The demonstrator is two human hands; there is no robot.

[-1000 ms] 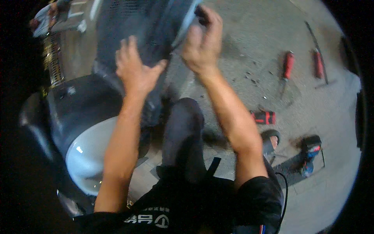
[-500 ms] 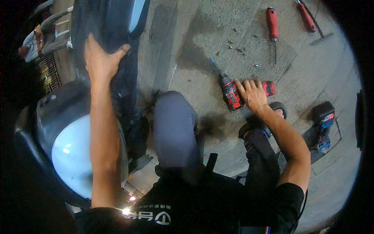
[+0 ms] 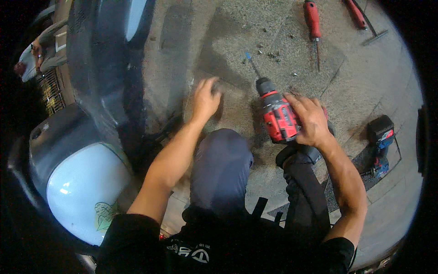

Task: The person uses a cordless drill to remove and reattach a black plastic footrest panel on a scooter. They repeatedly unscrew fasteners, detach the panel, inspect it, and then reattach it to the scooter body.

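Drill [image 3: 278,116] sits in the right hand [image 3: 310,119], low over the paved floor [image 3: 219,41] just ahead of the right knee. Red body with black chuck; long axis runs up and to the left in the head view, with a thin bit tipped in blue [image 3: 247,56] pointing away from the person. Right-hand fingers are wrapped over the rear of the drill body and the grip, closed round it; the trigger finger is hidden, so can't tell if it's pressed. Right forearm comes in from the lower right, elbow bent, wrist over the tool.

Left hand [image 3: 206,98] is well apart from the drill, to its left, hovering palm-down just above the floor. Its fingers are loosely curled, slightly blurred, holding nothing that shows. So right is the hand on the tool; left is free.

Dark scooter panel [image 3: 107,68] stands left of the left hand, pale blue bodywork [image 3: 82,192] below it. Loose screws [image 3: 273,54] lie scattered just past the bit tip. Two red-handled screwdrivers [image 3: 312,18] lie farther out, and a second drill [image 3: 381,146] lies on the floor to the right.
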